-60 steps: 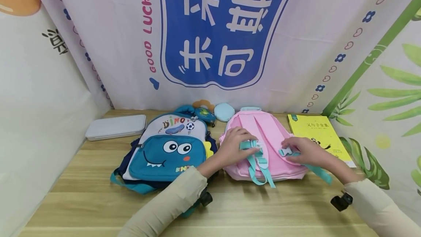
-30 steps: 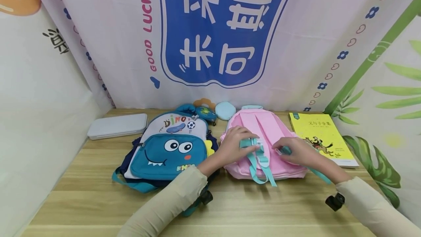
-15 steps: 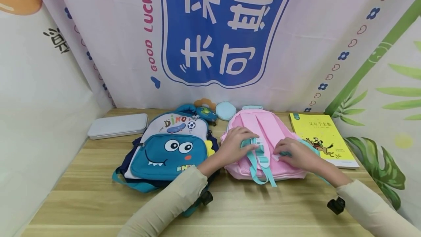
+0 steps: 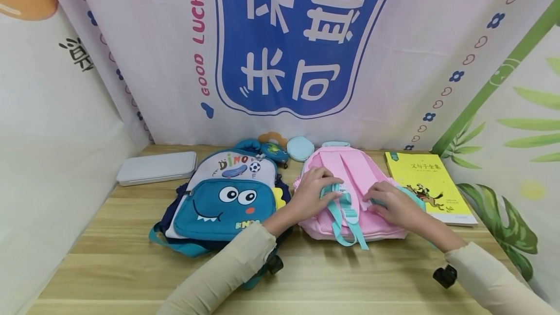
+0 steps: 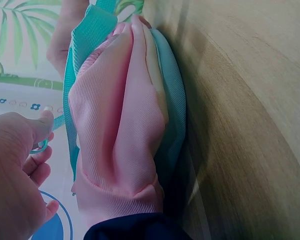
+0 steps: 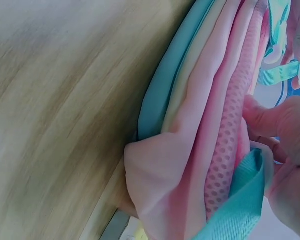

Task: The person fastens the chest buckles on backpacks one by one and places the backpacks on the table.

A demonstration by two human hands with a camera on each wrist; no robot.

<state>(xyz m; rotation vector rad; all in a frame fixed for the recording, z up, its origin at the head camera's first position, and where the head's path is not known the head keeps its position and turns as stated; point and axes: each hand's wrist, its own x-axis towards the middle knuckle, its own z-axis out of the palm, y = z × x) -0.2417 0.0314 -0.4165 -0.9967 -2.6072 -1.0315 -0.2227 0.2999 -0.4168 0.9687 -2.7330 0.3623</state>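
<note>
A pink backpack (image 4: pixel 314 159) lies on the wooden table with its shoulder straps facing up. At its left strap, my left hand (image 4: pixel 309 192) pinches a teal webbing strap (image 4: pixel 345 201) by its buckle; the left wrist view shows this left hand (image 5: pixel 15 165) with curled fingers and a bit of teal between them. My right hand (image 4: pixel 393 204) grips the lower end of the right pink shoulder strap (image 4: pixel 359 171), where its fingers hide the buckle. In the right wrist view, teal webbing (image 6: pixel 240 200) runs down past the right hand (image 6: pixel 290 155). Loose teal ends (image 4: pixel 356 237) hang over the backpack's bottom edge.
A blue dinosaur backpack (image 4: pixel 223 208) lies to the left, under my left forearm. Behind it are a pale pencil case (image 4: pixel 157 166), a small blue pouch (image 4: pixel 274 152) and a round light-blue pouch (image 4: pixel 300 148). A yellow book (image 4: pixel 428 174) lies at right. A printed curtain (image 4: pixel 166 62) closes the back.
Over two seconds my right hand moves slightly left along the strap, and its white buckle goes from visible to hidden under the fingers. My left hand stays nearly still on the teal strap.
</note>
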